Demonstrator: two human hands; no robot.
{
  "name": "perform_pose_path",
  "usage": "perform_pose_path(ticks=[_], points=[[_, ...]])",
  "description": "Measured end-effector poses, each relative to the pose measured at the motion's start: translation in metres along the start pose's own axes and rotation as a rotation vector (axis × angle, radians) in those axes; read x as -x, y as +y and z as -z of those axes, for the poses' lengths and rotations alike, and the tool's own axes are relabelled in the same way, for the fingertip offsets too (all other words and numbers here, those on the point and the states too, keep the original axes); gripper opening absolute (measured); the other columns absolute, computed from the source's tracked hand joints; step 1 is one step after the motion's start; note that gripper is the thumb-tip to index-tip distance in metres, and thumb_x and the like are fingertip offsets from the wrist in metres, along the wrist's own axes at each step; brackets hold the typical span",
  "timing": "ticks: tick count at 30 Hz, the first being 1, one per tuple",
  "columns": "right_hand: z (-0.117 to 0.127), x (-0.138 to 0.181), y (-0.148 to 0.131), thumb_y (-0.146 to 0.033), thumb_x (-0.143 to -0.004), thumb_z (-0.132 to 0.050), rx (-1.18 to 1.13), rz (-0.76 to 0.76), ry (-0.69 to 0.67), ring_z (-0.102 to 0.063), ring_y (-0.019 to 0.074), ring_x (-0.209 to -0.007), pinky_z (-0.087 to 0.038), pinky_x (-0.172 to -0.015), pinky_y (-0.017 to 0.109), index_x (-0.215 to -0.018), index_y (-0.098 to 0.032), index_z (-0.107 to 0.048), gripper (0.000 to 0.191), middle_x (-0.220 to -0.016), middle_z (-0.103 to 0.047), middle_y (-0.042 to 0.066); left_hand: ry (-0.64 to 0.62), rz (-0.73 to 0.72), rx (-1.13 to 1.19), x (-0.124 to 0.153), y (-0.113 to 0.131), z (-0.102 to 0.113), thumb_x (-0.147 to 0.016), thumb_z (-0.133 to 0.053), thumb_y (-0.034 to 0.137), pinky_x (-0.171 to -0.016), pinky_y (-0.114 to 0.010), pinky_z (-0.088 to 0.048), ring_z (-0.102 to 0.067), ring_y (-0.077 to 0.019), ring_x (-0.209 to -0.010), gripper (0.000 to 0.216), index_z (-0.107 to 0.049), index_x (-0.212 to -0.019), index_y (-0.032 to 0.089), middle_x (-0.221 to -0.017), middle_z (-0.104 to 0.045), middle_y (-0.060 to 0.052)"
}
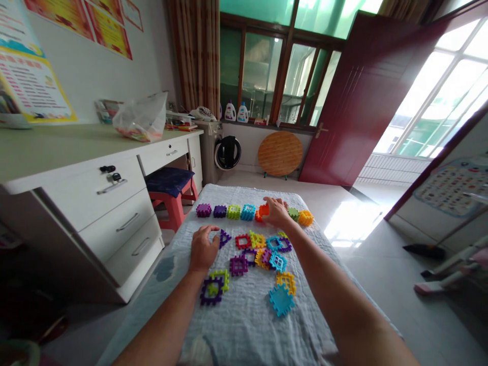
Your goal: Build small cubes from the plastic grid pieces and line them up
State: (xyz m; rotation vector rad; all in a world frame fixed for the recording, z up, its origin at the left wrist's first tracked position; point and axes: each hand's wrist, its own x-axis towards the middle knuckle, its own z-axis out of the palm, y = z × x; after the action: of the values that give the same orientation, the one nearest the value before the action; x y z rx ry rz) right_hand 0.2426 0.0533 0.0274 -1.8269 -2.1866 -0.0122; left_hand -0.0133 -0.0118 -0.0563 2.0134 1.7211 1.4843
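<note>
Fingers of the right hand (277,213) arch over an orange block (260,214) near the cloth's (244,330) twelve o'clock, grip impossible to tell; the left hand (204,250), loose, empty, sits by a purple triangle (223,239) at ten. Cubes (234,212) span eleven to one, probably set apart from the flat pieces (233,266).

"where is your right hand (277,212)?"
"farther forward than your left hand (205,249), and half curled. your left is loosely cupped."
"and behind them?"
"your left forearm (168,315) and right forearm (331,284), both bare, angle inward."
</note>
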Motion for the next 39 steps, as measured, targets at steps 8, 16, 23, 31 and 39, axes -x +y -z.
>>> perform_pose_path(ticks=[8,16,23,31,39], points=[[-0.022,-0.032,0.016,-0.022,-0.061,-0.063,0.006,0.031,-0.083,-0.045,0.0274,-0.108,-0.026,-0.091,0.039,-0.128,-0.018,-0.047,0.069,-0.110,-0.064,0.007,0.004,0.015,0.001,-0.001,-0.002,0.000,-0.074,-0.046,0.016,-0.092,-0.041,-0.042,-0.058,-0.0252,-0.095,0.020,-0.061,-0.086,0.018,-0.093,-0.064,-0.008],[-0.036,-0.037,0.017,-0.019,-0.060,-0.063,0.045,-0.001,-0.134,-0.045,0.0289,-0.107,-0.022,-0.093,0.043,-0.126,-0.019,-0.049,0.068,-0.101,-0.065,0.008,0.000,0.003,0.004,-0.002,-0.002,0.001,-0.075,-0.047,0.014,-0.092,-0.040,-0.042,-0.057,-0.0238,-0.094,0.019,-0.061,-0.088,0.018,-0.092,-0.064,-0.007],[-0.035,-0.035,0.014,-0.021,-0.060,-0.064,0.053,-0.010,-0.119,-0.043,0.0302,-0.110,-0.019,-0.096,0.046,-0.126,-0.023,-0.048,0.068,-0.102,-0.065,0.007,-0.005,-0.008,-0.009,-0.003,-0.001,0.001,-0.074,-0.046,0.014,-0.091,-0.039,-0.043,-0.058,-0.0231,-0.093,0.019,-0.060,-0.087,0.019,-0.091,-0.064,-0.007],[0.001,0.006,0.022,-0.028,-0.070,-0.060,-0.053,0.028,0.026,-0.044,0.0285,-0.112,-0.026,-0.095,0.043,-0.127,-0.020,-0.048,0.058,-0.118,-0.061,0.008,-0.022,-0.017,-0.033,-0.002,0.002,0.002,-0.074,-0.046,0.017,-0.091,-0.039,-0.043,-0.058,-0.0247,-0.094,0.019,-0.060,-0.088,0.019,-0.093,-0.064,-0.007],[0.004,0.100,0.032,-0.020,-0.073,-0.058,-0.240,0.079,-0.135,-0.055,0.0133,-0.069,-0.036,-0.063,0.023,-0.093,-0.018,-0.062,0.021,-0.077,-0.064,0.000,-0.029,-0.085,-0.058,0.001,0.007,0.001,-0.074,-0.047,0.017,-0.088,-0.039,-0.044,-0.058,-0.0242,-0.090,0.019,-0.061,-0.086,0.019,-0.090,-0.064,-0.007]])
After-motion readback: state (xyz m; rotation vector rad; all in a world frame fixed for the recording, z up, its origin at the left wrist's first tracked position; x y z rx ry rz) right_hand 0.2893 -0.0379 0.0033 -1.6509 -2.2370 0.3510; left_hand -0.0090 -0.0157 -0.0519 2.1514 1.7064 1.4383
